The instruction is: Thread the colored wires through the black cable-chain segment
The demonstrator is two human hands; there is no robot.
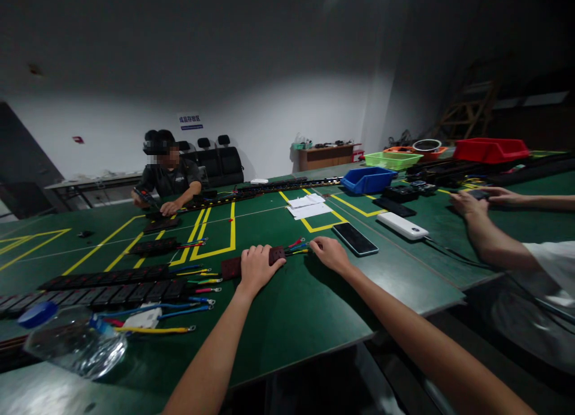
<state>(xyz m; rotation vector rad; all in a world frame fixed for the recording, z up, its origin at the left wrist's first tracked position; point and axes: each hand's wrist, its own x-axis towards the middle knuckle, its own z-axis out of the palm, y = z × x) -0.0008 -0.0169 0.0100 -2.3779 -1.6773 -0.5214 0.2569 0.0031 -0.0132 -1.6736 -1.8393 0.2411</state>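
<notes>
A short dark brown socket block [231,268] lies on the green table, with my left hand [258,268] wrapped over its top. Coloured wires [296,247], among them red, blue and yellow-green ones, come out of the block's right end. My right hand [330,253] has its fingertips closed at the free ends of these wires. What exactly is between the fingertips is partly hidden. To the left lie long black socket strips [112,292], whose wires end in ring terminals [211,304]. Just beyond my right hand is a phone [354,239].
A clear plastic bottle [76,343] lies at the near left. A white power bank [402,226] with a cable, white papers [309,206] and a blue bin [368,180] are to the right. Co-workers' hands [469,205] work at the right, and another person [168,175] sits across.
</notes>
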